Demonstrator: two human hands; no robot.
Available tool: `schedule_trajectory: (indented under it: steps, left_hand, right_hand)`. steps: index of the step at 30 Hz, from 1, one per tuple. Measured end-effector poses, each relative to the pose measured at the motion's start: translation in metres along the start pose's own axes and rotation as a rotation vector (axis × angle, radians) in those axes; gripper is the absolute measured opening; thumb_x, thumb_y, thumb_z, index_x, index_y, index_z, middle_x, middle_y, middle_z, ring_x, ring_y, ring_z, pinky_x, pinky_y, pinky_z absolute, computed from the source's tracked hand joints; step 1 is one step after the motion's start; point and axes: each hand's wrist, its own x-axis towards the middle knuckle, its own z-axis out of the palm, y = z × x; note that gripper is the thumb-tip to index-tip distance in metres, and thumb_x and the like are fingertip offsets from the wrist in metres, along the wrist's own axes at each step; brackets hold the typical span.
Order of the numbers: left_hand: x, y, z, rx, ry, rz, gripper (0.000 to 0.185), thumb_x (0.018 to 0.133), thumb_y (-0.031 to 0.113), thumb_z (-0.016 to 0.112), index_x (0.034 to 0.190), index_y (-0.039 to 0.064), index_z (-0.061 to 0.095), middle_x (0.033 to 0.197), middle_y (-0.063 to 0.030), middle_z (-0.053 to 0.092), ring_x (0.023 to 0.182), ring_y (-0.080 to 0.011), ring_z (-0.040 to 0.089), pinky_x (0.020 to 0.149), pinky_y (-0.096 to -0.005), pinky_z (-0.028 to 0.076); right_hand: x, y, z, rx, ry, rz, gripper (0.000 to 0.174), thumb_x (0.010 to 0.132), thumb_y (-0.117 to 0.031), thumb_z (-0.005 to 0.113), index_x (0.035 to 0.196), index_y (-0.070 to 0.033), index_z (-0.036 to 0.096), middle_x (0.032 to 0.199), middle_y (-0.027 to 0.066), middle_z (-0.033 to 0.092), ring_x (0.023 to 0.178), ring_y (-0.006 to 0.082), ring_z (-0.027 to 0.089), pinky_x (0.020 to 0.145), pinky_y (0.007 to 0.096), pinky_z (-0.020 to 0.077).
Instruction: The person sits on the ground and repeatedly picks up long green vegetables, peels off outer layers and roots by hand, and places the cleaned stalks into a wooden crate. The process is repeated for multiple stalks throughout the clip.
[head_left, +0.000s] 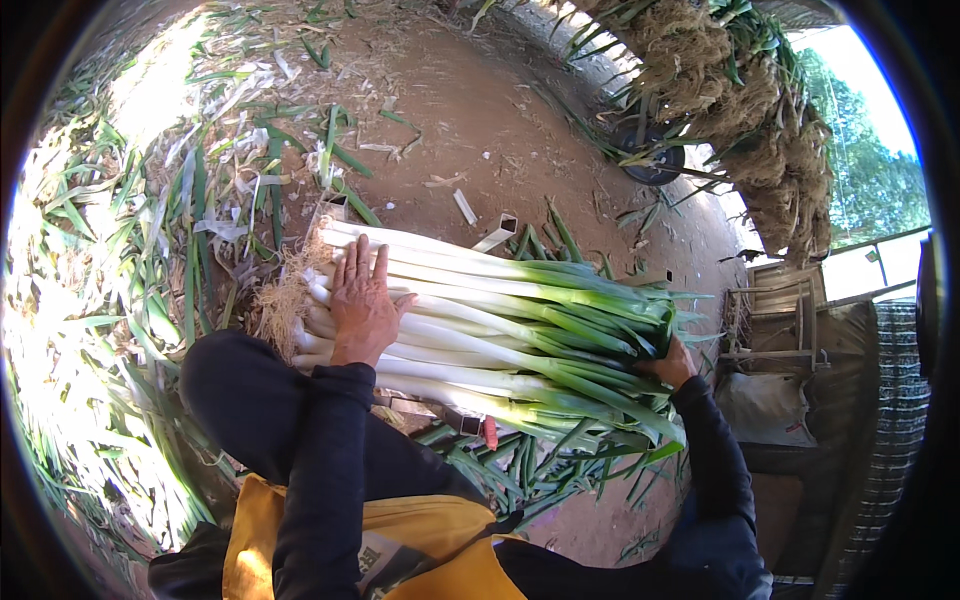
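A thick bundle of long green onions (480, 330) lies crosswise before me, white stems to the left and green leaves to the right. Fine roots (281, 300) hang off the stem ends. My left hand (367, 307) rests palm down on the white stems near the roots, its fingers slightly spread and not wrapped around any stem. At the far end of the bundle, my right hand (673, 364) is closed around the green leaves (645, 322), its fingertips hidden by them. Square metal tubes (496, 231) of a low frame stick out from under the bundle.
Cut leaves and peelings (112, 315) cover the ground at left. More green leaf scraps (517, 465) lie below the frame. At upper right, rooted onions (750, 112) are heaped above a black wheel (651, 154). A wooden rack (772, 322) stands at right.
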Motion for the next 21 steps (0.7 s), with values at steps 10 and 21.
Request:
schedule_trajectory:
  steps: [10,21]
  left_hand:
    - [0.001,-0.001,0.0,-0.017,-0.031,-0.012,0.096,0.094,0.063,0.064,0.164,0.006,0.031,0.173,-0.0205,0.019,0.161,-0.0349,0.018,0.131,-0.047,0.012]
    - [0.002,0.0,0.0,-0.015,-0.024,-0.027,0.098,0.094,0.065,0.063,0.164,0.006,0.031,0.174,-0.0197,0.019,0.161,-0.0336,0.017,0.132,-0.0464,0.01]
  right_hand:
    - [0.029,0.038,-0.008,-0.095,0.307,0.266,0.061,0.074,-0.03,0.088,0.124,-0.001,0.069,0.11,0.0219,0.075,0.105,0.0401,0.071,0.093,0.0474,0.0538]
    - [0.039,0.055,-0.048,-0.154,0.673,-0.128,0.024,0.08,-0.008,0.074,0.103,-0.003,0.073,0.091,0.0179,0.075,0.086,0.0379,0.072,0.073,0.0445,0.0539]
